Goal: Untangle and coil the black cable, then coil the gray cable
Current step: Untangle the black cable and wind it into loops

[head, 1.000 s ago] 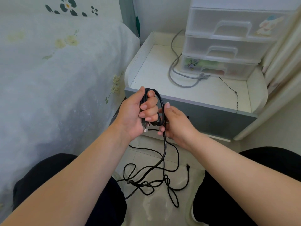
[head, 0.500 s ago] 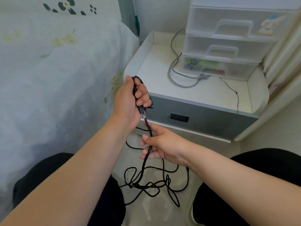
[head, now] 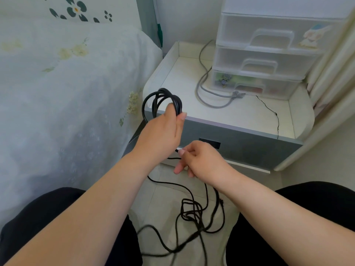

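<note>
A: Where is the black cable (head: 162,100)?

B: Part of it is wound into a few loops, gripped in the left hand (head: 160,135). The loops stand up above the fist, in front of the front left corner of the nightstand (head: 240,116). The rest drops to the floor (head: 163,191) between the person's knees and lies there in a loose tangle, partly blurred.

A: How is the left hand closed?

B: Curled tight around the bottom of the loops, thumb pressed against the strands on the right side. Fingers are wrapped out of sight behind the coil.

A: And the right hand (head: 201,160)?

B: Lower down, just below and to the right of the left, in front of the nightstand's gray drawer front. Thumb and forefinger are pinched together near a small pale piece at the left wrist, which looks like the cable's plug, though it is too small to be sure. A strand of black cable runs by the fingers; the other fingers hang loosely bent.

A: The gray cable (head: 209,95)?

B: Untouched on the nightstand top. It comes down along the back edge, curves in a wide loop across the middle, and its plug end lies against the front of the drawer unit (head: 269,60), which stands in the back right corner.

A: Anything else there?

B: A thin black wire (head: 269,110) trails toward the front right edge and over it. The bed (head: 67,83) lies to the left.
</note>
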A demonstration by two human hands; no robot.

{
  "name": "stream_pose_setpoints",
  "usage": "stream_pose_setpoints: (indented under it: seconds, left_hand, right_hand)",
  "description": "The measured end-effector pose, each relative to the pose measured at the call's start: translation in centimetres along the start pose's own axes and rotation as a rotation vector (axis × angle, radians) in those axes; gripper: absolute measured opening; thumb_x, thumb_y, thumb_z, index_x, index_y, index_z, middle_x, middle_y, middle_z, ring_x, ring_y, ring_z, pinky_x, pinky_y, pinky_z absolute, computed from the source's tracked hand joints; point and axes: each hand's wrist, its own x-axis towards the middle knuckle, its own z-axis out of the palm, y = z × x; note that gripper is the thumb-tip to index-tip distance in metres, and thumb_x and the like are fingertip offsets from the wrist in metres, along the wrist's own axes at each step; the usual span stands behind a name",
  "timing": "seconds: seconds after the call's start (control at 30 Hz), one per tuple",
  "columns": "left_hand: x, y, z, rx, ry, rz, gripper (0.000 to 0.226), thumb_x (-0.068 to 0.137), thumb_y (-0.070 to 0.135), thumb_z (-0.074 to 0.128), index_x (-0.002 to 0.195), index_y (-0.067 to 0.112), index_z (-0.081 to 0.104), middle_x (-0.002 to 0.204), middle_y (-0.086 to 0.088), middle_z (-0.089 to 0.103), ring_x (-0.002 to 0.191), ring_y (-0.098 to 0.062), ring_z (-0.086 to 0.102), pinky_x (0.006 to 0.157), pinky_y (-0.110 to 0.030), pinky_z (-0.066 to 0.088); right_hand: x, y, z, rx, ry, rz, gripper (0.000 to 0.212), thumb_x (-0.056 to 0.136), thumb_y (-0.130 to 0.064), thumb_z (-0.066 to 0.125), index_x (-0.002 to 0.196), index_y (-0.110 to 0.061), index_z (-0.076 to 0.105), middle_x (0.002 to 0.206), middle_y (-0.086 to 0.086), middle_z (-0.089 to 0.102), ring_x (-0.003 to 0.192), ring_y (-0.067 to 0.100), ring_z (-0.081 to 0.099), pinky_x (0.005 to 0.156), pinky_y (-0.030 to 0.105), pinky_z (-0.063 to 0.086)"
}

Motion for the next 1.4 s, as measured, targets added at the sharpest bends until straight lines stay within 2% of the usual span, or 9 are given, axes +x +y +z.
stream_pose_setpoints:
  seconds: [0.13,0.23,0.4,0.5,0.6,0.8,0.9,1.23,1.4]
  left_hand:
    - [0.0,-0.3,0.1,0.235,-0.059,0.04,0.043,0.1,0.039,0.021,0.106,0.004,0.044,0.065,-0.002,0.053,0.053,-0.025,0.048,0.045,-0.034,0.029]
    - [0.0,-0.1,-0.1,0.296,-0.141,0.002,0.032,0.102,0.035,0.024,0.101,0.009,0.042,0.063,0.0,0.043,0.056,-0.024,0.045,0.045,-0.032,0.023]
    - [-0.1,0.0,0.0,0.187,-0.237,-0.075,0.031,0.103,0.037,0.022,0.086,0.016,0.037,0.065,0.004,0.042,0.065,-0.023,0.047,0.058,-0.035,0.03]
    - [-0.2,0.1,-0.3,-0.051,-0.297,-0.133,0.041,0.103,0.04,0.02,0.077,0.018,0.043,0.065,0.006,0.048,0.067,-0.017,0.05,0.062,-0.033,0.034]
    - [-0.3,0.7,-1.0,-0.449,-0.426,-0.267,0.052,0.098,0.055,0.019,0.072,0.015,0.04,0.049,0.008,0.038,0.043,-0.008,0.034,0.05,-0.024,0.03]
    - [-0.5,0.3,-2.3,-0.955,-0.669,-0.333,0.052,0.088,0.063,0.033,0.075,0.013,0.038,0.047,0.002,0.024,0.038,-0.011,0.017,0.043,-0.021,0.02]
    - [-1.0,0.5,-2.3,-1.092,-0.641,-0.341,0.047,0.087,0.059,0.035,0.072,0.014,0.039,0.043,0.003,0.025,0.034,-0.009,0.018,0.04,-0.02,0.021]
    - [-0.7,-0.9,-3.2,-1.79,-0.515,-0.462,0.053,0.091,0.06,0.032,0.067,0.015,0.048,0.031,0.009,0.031,0.022,-0.003,0.026,0.031,-0.019,0.02]
    - [-0.4,-1.4,-3.5,-1.985,-0.396,-0.453,0.037,0.094,0.033,0.034,0.066,0.014,0.048,0.031,0.007,0.033,0.023,-0.008,0.018,0.033,-0.019,0.018]
  right_hand:
    - [0.2,-0.3,-1.9,0.151,-0.069,-0.006,0.008,0.093,-0.016,0.056,0.098,-0.016,0.061,0.081,-0.002,0.075,0.048,0.007,0.043,0.052,0.021,0.036]
    - [0.2,-0.2,-2.8,0.136,-0.201,-0.035,0.018,0.092,-0.012,0.056,0.108,-0.018,0.053,0.092,-0.005,0.075,0.054,0.006,0.052,0.049,0.01,0.037]
    - [0.0,-0.7,-3.5,-0.045,-0.07,-0.182,0.004,0.092,-0.019,0.057,0.095,-0.017,0.054,0.084,-0.011,0.074,0.053,0.007,0.057,0.055,0.015,0.045]
    - [0.3,-1.1,-4.4,-0.261,0.125,-0.256,0.016,0.085,-0.042,0.063,0.086,-0.028,0.056,0.069,-0.011,0.068,0.058,0.004,0.054,0.063,0.03,0.047]
    - [0.9,-1.1,-5.4,-0.401,0.282,-0.296,0.03,0.077,-0.057,0.062,0.078,-0.029,0.054,0.065,-0.01,0.059,0.063,0.005,0.052,0.057,0.025,0.04]
    - [2.0,-1.1,-6.3,-0.036,0.116,-0.414,0.005,0.089,-0.023,0.063,0.088,-0.027,0.06,0.085,0.0,0.066,0.08,0.013,0.061,0.078,0.028,0.049]
    - [2.6,-0.6,-6.5,-0.076,0.187,-0.416,0.008,0.089,-0.03,0.062,0.083,-0.024,0.059,0.072,-0.012,0.058,0.064,-0.001,0.05,0.064,0.016,0.042]
    - [4.0,0.9,-4.3,0.044,0.216,-0.282,0.024,0.1,-0.031,0.041,0.081,-0.028,0.055,0.06,-0.004,0.042,0.049,0.006,0.042,0.051,0.029,0.051]
    - [3.8,1.0,-2.1,-0.048,0.158,-0.273,0.028,0.102,-0.028,0.031,0.119,-0.028,0.053,0.064,-0.005,0.045,0.058,0.01,0.048,0.056,0.027,0.054]
